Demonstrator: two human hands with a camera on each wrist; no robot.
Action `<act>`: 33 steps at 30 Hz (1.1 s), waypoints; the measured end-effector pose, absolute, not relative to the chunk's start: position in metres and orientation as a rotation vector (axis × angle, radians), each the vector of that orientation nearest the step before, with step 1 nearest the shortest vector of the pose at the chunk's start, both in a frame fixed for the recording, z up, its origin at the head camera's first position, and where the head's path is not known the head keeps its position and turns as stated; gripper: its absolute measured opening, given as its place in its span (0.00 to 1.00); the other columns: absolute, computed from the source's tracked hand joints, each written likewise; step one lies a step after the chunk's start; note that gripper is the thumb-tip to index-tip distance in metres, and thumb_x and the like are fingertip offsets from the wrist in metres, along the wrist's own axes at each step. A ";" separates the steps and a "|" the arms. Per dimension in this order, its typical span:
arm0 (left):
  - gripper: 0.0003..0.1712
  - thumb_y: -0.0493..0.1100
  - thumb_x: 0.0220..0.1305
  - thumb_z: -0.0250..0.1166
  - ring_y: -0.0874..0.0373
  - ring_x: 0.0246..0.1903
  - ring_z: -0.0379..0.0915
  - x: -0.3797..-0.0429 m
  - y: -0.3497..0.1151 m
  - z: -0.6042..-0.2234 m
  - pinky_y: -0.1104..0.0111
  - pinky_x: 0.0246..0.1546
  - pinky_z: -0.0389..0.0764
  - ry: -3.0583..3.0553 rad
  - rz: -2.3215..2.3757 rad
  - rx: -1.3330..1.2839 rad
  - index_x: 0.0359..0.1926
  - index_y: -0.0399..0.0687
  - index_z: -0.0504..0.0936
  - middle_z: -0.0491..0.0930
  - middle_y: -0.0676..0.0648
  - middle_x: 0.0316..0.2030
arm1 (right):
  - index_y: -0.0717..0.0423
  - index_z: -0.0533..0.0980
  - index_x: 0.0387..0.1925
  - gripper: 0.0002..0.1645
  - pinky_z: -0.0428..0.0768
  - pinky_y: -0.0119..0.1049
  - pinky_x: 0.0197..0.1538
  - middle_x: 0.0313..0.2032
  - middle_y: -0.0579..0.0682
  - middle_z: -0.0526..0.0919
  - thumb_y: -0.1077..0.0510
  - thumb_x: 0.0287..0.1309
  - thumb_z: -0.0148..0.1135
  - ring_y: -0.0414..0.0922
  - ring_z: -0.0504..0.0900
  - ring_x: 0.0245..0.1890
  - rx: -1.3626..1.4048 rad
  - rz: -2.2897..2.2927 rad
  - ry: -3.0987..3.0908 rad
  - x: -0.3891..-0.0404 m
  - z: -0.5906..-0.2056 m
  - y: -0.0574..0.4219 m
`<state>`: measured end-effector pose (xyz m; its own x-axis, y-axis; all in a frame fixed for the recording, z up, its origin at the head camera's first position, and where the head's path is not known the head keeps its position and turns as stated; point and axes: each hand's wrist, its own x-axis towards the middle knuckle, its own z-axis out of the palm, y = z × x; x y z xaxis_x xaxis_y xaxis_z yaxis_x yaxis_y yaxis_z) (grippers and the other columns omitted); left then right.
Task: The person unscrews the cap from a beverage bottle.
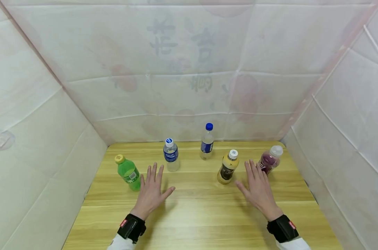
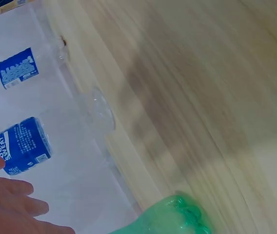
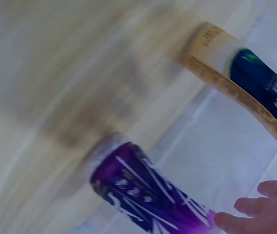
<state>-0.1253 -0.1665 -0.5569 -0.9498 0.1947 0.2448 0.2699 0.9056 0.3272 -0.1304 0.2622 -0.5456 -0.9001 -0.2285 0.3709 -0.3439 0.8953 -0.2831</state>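
My left hand point(image 1: 150, 195) is spread flat above the table, its fingers straight and the thumb pointing right. Just left of it stands a green bottle point(image 1: 128, 172) with a yellow cap. Beyond its fingertips is a clear bottle with a blue Pocari Sweat label point(image 1: 171, 155). My right hand point(image 1: 260, 190) also hovers with straight fingers and holds nothing. Its fingertips overlap the lower part of a purple drink bottle point(image 1: 269, 160) with a white cap in the head view. A yellow drink bottle point(image 1: 227, 168) with a dark label stands to the left of that hand.
Near the back edge stands another clear bottle point(image 1: 207, 144) with a blue cap and blue label. All the bottles are upright on a wooden table point(image 1: 201, 222). Pale fabric walls point(image 1: 189, 93) enclose it at the back and both sides.
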 end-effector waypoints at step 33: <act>0.58 0.65 0.66 0.66 0.30 0.77 0.40 -0.145 -0.151 -0.529 0.29 0.71 0.46 -2.750 -0.841 -0.233 0.80 0.36 0.51 0.45 0.30 0.80 | 0.60 0.48 0.82 0.60 0.73 0.64 0.64 0.74 0.67 0.64 0.34 0.66 0.65 0.66 0.71 0.68 0.230 1.013 -2.716 -0.176 -0.494 0.208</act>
<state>-0.1447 -0.1514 -0.5287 -0.9545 0.0772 0.2881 0.2251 0.8201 0.5261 -0.1762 0.2082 -0.4938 -0.9606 -0.0652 0.2703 -0.2263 0.7483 -0.6236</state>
